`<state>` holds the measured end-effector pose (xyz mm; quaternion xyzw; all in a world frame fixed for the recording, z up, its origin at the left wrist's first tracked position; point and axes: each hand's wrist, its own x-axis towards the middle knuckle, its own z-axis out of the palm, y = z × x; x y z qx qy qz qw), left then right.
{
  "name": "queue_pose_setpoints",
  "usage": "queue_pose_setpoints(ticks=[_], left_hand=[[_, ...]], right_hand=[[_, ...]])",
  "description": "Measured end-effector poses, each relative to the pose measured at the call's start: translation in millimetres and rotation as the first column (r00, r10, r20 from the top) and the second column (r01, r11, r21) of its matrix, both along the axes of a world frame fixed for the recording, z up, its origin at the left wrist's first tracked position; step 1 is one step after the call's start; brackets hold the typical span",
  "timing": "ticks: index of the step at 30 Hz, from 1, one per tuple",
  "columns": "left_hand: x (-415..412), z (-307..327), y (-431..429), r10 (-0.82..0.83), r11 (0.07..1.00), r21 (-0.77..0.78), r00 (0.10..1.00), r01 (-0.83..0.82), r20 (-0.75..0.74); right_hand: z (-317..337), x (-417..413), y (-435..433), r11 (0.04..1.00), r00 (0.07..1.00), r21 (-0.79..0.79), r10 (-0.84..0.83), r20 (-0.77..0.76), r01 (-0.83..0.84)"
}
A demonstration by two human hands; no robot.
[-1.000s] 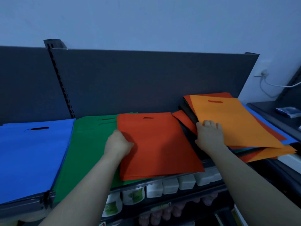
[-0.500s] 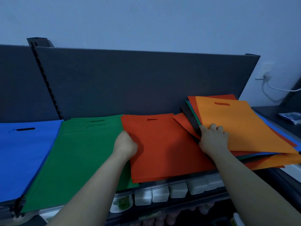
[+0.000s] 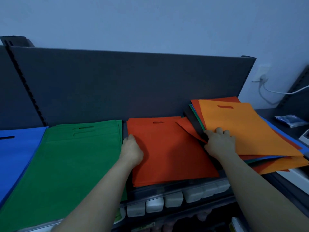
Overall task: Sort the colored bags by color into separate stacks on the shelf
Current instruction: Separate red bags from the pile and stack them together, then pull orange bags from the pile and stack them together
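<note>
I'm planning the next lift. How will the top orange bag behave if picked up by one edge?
The orange bag is thin and flat, so probably floppy and light. It tops an uneven mixed pile, so it may slide.

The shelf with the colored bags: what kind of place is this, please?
Probably a shop or stockroom. The shelf has a slotted upright and dark back panel like retail racking, flat bags lie in colour stacks, and packaged goods sit below.
</note>
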<state>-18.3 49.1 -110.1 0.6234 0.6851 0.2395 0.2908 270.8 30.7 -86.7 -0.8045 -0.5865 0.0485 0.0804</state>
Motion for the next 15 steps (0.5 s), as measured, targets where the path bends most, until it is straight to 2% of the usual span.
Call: queue_pose_setpoints(ticks=[3,6,11,15], left_hand=[[-0.7,-0.4,-0.3,-0.012,1.000,-0.011,0.999,0.012,-0.038],[-0.1,1.0,0.1,-0.016,0.998,0.060,0.999,0.019,-0.052],[22.3,18.4,2.4,-0.123,0.973,0.195,0.992,0.119,0.009],[58.9,29.8,1.8,-0.262,0.950,0.208,0.956,0.232,0.133]], right_hand=[[-2.7,-1.6,0.9,0.998,0.999,-0.048,-0.033,0.013,0.033],[2.2,-5.6,-7.4,0.990,0.995,-0.104,-0.094,-0.023,0.091],[14.8,1.1,-34.4,0.981,0.978,0.164,-0.071,-0.198,0.105],[17.7,25.0,-51.7,0.963,0.971,0.159,-0.196,-0.135,0.217]])
